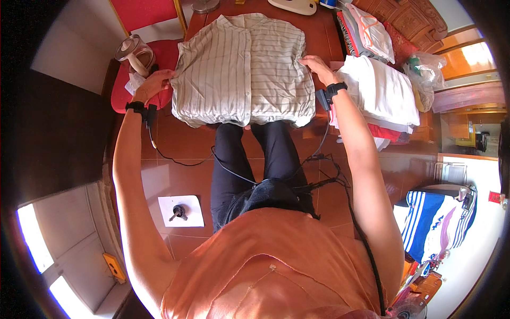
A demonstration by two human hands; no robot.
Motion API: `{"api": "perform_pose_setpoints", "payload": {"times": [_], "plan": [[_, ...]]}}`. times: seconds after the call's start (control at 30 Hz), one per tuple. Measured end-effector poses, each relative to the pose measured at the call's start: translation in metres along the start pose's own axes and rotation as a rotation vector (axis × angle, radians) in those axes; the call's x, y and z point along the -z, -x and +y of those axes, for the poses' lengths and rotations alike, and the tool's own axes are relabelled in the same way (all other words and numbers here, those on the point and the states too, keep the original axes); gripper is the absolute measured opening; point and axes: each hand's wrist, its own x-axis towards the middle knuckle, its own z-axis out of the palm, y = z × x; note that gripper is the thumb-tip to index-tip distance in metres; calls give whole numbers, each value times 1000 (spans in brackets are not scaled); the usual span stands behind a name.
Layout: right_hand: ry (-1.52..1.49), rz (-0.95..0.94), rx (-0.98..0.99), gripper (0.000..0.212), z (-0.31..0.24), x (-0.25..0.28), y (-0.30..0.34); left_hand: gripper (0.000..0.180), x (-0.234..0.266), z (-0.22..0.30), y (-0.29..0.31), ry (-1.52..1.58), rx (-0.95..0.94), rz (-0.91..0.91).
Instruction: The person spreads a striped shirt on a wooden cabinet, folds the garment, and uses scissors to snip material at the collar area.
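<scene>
A pale button-up shirt (pixel 226 74) with thin dark stripes lies spread front up on the red-brown table (pixel 328 40), its collar at the far side and its hem hanging at the near edge. No sleeves show out to the sides. My left hand (pixel 155 85) is closed on the shirt's left edge, fingertips pinching the cloth. On the opposite side, my right hand (pixel 321 70) pinches the right edge, a little higher up. Both wrists wear black bands with cables.
Right of the shirt stands a pile of folded white clothes (pixel 380 87), with more folded garments (pixel 369 32) behind it. A glass kettle (pixel 139 56) sits on a red chair (pixel 122 95) at the left. White paper (pixel 194 215) with a dark object lies on the floor.
</scene>
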Motion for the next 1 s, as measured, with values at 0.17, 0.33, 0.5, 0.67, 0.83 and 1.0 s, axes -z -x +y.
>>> {"api": "perform_pose_setpoints", "payload": {"times": [0.17,0.33,0.5,0.67,0.83,1.0], "plan": [[-263,268,100,33,-2,13,13,16,-9,6,-4,-558,-150,-84],[-129,34,102,27,-24,6,16,19,17,-1,25,-364,-18,-22],[930,-129,87,25,-3,38,4,19,-9,21,13,-524,-78,90],[1017,-82,57,8,-24,36,16,20,-2,19,33,-570,-121,171],[1000,-113,-63,5,-32,33,15,23,19,14,36,-624,-87,201],[269,-27,-205,13,-15,45,17,20,14,12,30,-514,-68,172]]}}
